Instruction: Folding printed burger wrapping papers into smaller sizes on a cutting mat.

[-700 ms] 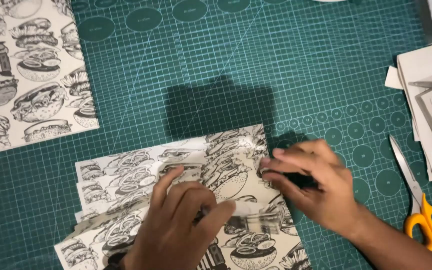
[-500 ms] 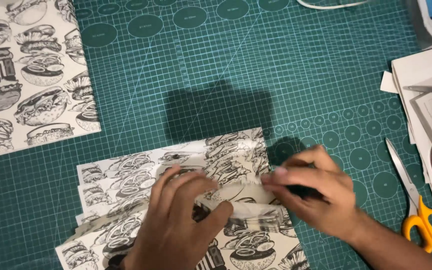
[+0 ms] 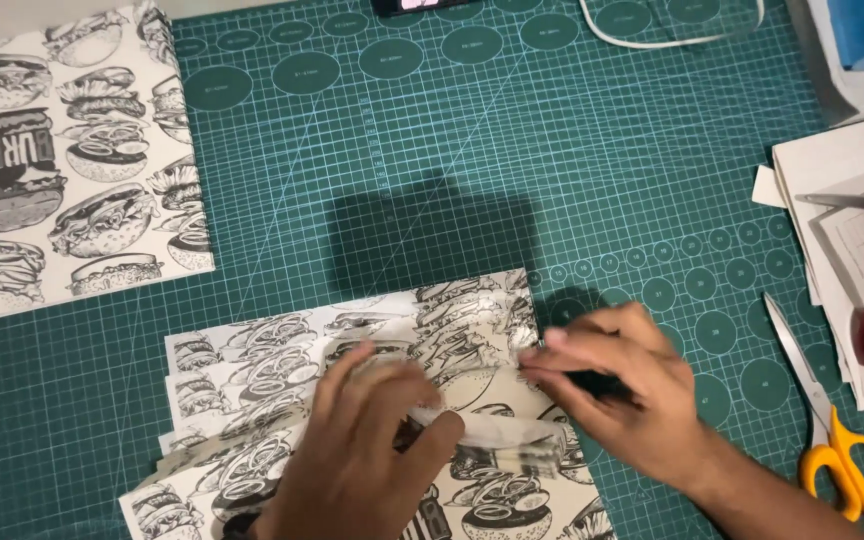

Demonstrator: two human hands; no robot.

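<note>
The folded sheet of burger-printed paper (image 3: pixel 352 400) lay on the green cutting mat (image 3: pixel 572 170), near its lower edge, pleated into several stacked layers. The left hand (image 3: pixel 362 450) was laid flat on the pleats, fingers spread and pressing down. The right hand (image 3: pixel 622 400) was closed in a pinch on the right edge of the fold, thumb and fingertips drawn together over the paper.

Several risks could be judged from this. If the flat hand's pressure was eased, the stacked pleats would likely spring open or fan out unevenly, since the left ends were already seen splayed. If the pinched edge was pulled too hard, a crooked crease or a tear could result. The scissors (image 3: pixel 832 420) with yellow handles lay just beside the right forearm and could be knocked. A second printed sheet (image 3: pixel 62 190) lay well apart at the upper left.
</note>
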